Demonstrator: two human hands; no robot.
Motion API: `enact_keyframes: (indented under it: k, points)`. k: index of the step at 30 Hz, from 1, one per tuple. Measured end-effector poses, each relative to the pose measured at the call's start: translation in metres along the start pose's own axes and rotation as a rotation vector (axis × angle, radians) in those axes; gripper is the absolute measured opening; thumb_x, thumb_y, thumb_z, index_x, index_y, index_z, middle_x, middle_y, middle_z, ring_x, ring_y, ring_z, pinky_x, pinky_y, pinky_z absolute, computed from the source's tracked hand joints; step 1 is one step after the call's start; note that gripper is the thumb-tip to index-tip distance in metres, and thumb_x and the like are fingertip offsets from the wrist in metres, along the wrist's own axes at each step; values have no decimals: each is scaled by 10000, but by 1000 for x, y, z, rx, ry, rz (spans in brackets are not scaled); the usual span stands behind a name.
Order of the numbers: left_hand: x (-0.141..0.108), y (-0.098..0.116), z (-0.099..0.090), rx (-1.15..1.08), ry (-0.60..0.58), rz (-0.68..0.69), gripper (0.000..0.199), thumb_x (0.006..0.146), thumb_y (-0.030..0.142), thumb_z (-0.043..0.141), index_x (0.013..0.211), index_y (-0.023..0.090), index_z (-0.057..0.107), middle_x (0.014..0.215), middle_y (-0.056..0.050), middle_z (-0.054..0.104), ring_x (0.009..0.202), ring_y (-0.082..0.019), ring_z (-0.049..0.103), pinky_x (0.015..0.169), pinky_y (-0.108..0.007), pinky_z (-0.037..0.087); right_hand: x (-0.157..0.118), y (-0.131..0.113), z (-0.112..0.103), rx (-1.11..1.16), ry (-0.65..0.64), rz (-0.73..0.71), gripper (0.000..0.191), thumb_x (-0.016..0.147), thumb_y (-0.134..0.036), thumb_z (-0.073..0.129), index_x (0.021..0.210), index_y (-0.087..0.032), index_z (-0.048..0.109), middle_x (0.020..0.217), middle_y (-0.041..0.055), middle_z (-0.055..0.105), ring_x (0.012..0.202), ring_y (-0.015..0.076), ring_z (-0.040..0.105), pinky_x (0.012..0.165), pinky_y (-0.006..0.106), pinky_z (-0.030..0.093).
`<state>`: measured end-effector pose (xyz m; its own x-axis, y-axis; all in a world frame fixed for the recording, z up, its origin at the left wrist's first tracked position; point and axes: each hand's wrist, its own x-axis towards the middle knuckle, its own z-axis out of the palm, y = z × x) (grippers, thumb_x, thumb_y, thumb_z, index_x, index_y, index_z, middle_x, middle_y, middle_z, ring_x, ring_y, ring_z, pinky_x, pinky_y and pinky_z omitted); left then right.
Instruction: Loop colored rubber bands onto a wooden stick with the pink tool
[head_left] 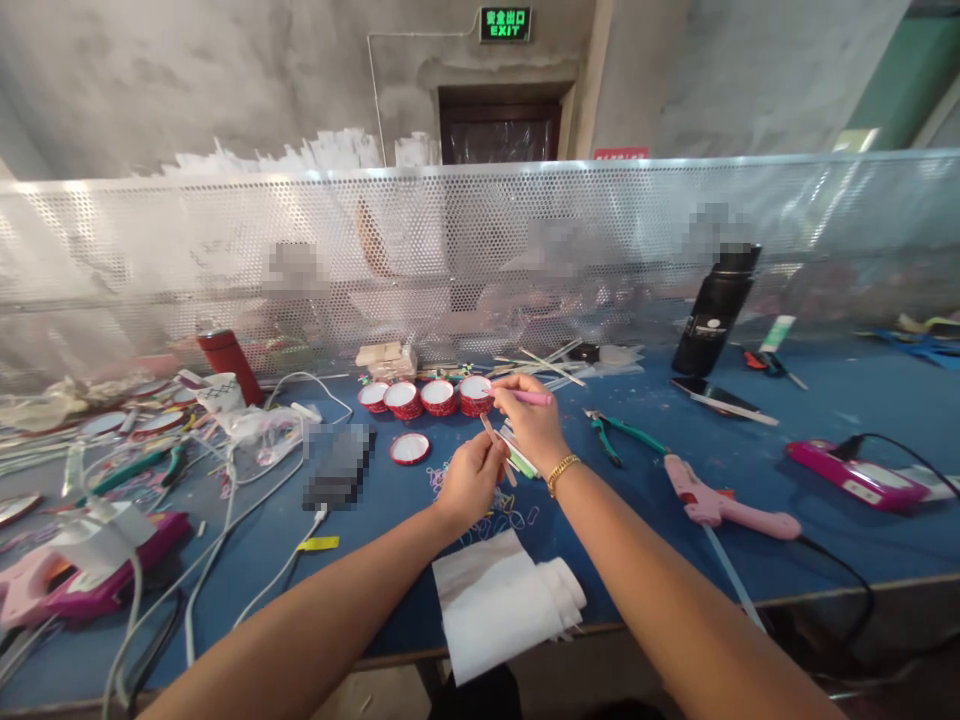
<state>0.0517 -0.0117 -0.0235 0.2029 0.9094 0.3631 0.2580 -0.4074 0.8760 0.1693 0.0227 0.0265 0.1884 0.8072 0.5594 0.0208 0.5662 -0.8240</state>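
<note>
My left hand is closed around a thin flat wooden stick, whose upper end points toward the stacks. Just to its right, my right hand pinches a pink pen, its tip beside the rightmost stack of round red-edged discs. Whether the tip touches that stack I cannot tell. Similar red-edged stacks with white tops stand in a row to the left, and a single disc lies in front of them. Small coloured rubber bands and pale sticks lie beneath my hands.
A white cloth roll sits at the front edge. Rightward lie green-handled pliers, a pink glue gun, a purple power strip and a black bottle. Cables cross the left side. A perforated metal panel stands behind.
</note>
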Motion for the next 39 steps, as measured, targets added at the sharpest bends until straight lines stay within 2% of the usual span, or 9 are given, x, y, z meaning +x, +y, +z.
enact_keyframes:
  k: [4, 7, 10, 13, 16, 23, 31, 39]
  points:
    - [4, 12, -10, 83, -43, 92, 365, 967, 463, 422, 726, 199, 496, 611, 13, 553, 539, -118, 449, 548, -247, 314, 3, 9, 1, 16, 37, 95, 143, 743, -337, 677, 797, -207, 651, 659, -15, 652, 639, 162, 614, 628, 274, 480]
    - [7, 16, -17, 99, -71, 135, 354, 964, 449, 439, 722, 197, 500, 636, 3, 572, 566, -123, 465, 561, -249, 322, 2, 14, 4, -5, 38, 117, 135, 745, -338, 672, 783, -209, 660, 707, -2, 669, 669, 164, 617, 640, 274, 477]
    - [8, 8, -18, -34, -27, 38, 358, 948, 493, 449, 753, 199, 506, 602, 26, 523, 530, -113, 436, 538, -243, 318, -4, 17, 7, 18, 55, 139, 132, 747, -331, 667, 780, -204, 663, 727, 3, 672, 687, 163, 615, 666, 280, 480]
    - [8, -3, -18, -181, -25, -79, 380, 905, 549, 490, 761, 198, 513, 545, 53, 455, 475, -100, 379, 492, -237, 289, -12, 16, 9, 42, 133, 142, 115, 746, -318, 657, 736, -207, 625, 679, -10, 643, 656, 157, 601, 659, 285, 478]
    - [9, -5, -20, -242, -10, -119, 420, 864, 591, 526, 744, 189, 534, 513, 63, 399, 457, -92, 336, 467, -237, 251, -21, 11, 9, 31, 181, 75, 108, 769, -292, 628, 714, -222, 566, 657, -22, 615, 636, 158, 592, 657, 296, 475]
    - [8, 0, -24, -279, -21, -66, 432, 885, 584, 530, 725, 184, 506, 550, 56, 410, 484, -81, 337, 482, -230, 260, -36, -2, 3, -228, 104, -223, 159, 867, -309, 607, 737, -235, 554, 735, 22, 613, 735, 201, 597, 712, 345, 468]
    - [4, -3, -25, -105, -49, 13, 437, 946, 562, 461, 754, 175, 523, 612, 23, 494, 552, -103, 407, 524, -235, 294, -37, 1, 2, -291, 75, -334, 155, 889, -274, 580, 745, -225, 548, 736, 16, 622, 737, 197, 601, 716, 347, 469]
    - [5, -7, -22, -100, -17, 24, 467, 927, 595, 468, 770, 166, 566, 588, 19, 491, 542, -111, 397, 520, -246, 294, -39, 1, 2, -322, 59, -377, 157, 892, -244, 570, 737, -225, 551, 729, 14, 617, 728, 194, 595, 710, 342, 463]
